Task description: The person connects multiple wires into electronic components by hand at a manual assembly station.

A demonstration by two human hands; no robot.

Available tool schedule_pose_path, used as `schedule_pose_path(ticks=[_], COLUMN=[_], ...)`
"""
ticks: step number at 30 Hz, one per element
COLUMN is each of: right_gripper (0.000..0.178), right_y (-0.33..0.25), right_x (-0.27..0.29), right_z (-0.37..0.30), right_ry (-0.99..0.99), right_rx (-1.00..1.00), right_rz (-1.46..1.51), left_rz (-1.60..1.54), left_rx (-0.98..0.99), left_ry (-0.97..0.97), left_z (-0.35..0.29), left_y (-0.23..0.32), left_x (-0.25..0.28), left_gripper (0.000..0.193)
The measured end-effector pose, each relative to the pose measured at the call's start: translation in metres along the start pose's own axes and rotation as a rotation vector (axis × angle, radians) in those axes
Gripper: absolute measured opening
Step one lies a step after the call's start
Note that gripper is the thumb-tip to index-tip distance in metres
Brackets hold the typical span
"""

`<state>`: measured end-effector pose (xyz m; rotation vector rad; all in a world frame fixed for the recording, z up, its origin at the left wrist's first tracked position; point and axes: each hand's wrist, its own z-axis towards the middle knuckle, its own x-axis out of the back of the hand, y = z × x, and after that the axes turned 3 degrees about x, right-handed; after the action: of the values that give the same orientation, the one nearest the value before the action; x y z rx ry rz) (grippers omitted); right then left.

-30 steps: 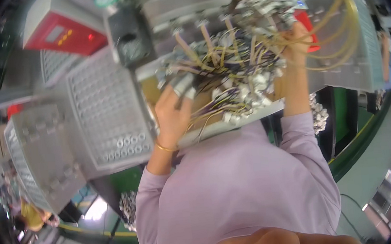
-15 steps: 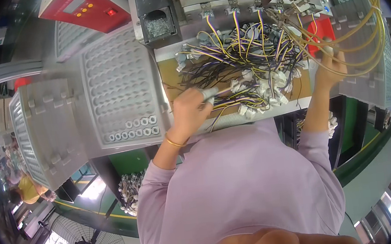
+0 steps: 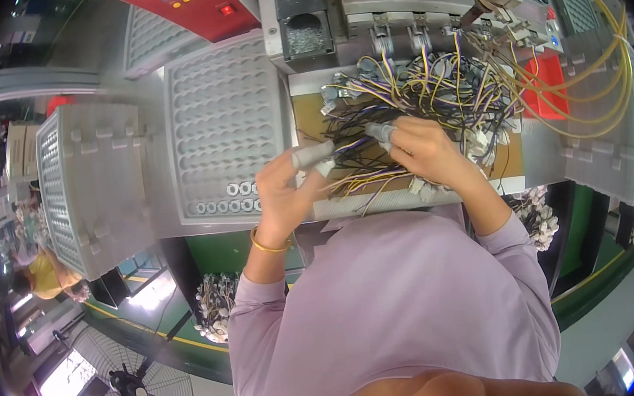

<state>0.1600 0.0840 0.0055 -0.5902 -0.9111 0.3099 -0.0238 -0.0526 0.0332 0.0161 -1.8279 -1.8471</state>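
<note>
My left hand (image 3: 285, 190), a gold bangle at its wrist and pale covers on its fingertips, is at the left edge of the wire pile. Its thumb and index finger close around the end of a thin wire harness (image 3: 354, 145). Opposite it, my right hand (image 3: 429, 151), also with covered fingertips, pinches the same dark and yellow wires. Around both hands lies a heap of wire harnesses (image 3: 430, 93) with black, yellow and white leads. White connectors (image 3: 481, 142) cluster right of my right hand. The exact grip points are partly hidden by the fingers.
A grey moulded tray (image 3: 227, 115) with round metal parts in its front rows is on the left. Behind stand a red control box (image 3: 192, 6), a black box (image 3: 305, 25) and a metal fixture (image 3: 419, 29) gripping wires. A red bin (image 3: 547, 85) and looping yellow tubes (image 3: 618, 50) are right.
My right hand has come left from beside the red bin to the wires near my left hand. My left hand has shifted slightly toward the tray. The whole view has moved.
</note>
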Motion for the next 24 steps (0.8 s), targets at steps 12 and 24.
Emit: schedule_pose_path(ticks=[12, 24], right_gripper=[0.007, 0.009], right_y=[-0.017, -0.019], right_x=[0.001, 0.000], right_z=[0.023, 0.036], right_ry=[-0.062, 0.089], right_rx=[-0.477, -0.462], right_rz=[0.442, 0.499], left_rz=[0.203, 1.105], left_rx=[-0.037, 0.549], left_ry=[0.252, 0.564], left_z=[-0.008, -0.090], left_y=[-0.033, -0.151], left_x=[0.013, 0.084], left_gripper=[0.031, 0.037])
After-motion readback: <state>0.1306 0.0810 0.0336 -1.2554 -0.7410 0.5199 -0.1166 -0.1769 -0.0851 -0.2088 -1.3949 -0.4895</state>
